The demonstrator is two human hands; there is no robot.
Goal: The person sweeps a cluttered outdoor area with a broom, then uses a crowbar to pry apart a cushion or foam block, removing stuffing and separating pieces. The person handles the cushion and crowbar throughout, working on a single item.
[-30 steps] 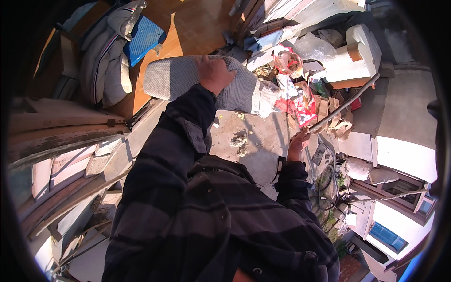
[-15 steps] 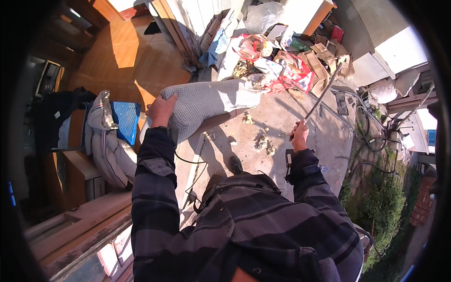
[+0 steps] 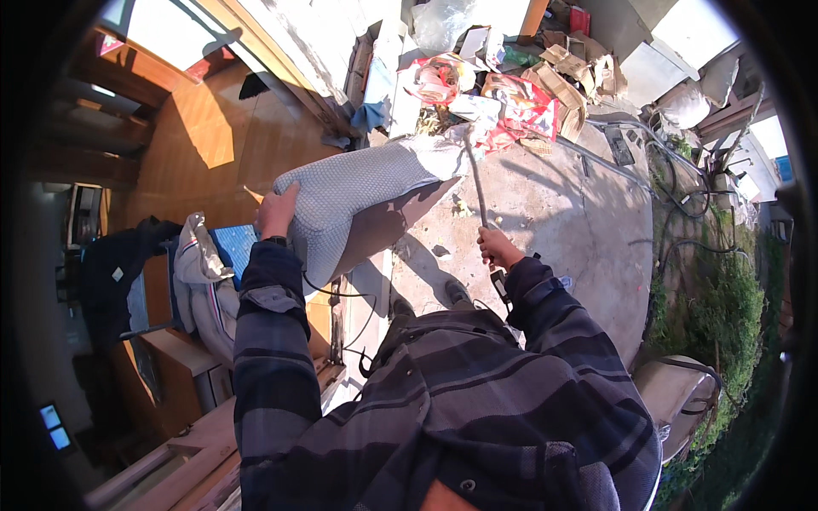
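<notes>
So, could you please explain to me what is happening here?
A person in a striped dark jacket stands on concrete. The left hand grips the edge of a grey patterned padded piece, and the right hand holds a thin stick. The stick's far end overlaps the padded piece's pale end in this view; whether they touch, I cannot tell. Beyond lie red-and-white bags and brown cardboard.

stick (image 3: 477, 186); swung leftward; tip (image 3: 468, 143) now near grey textured cover (image 3: 349, 183)
</notes>
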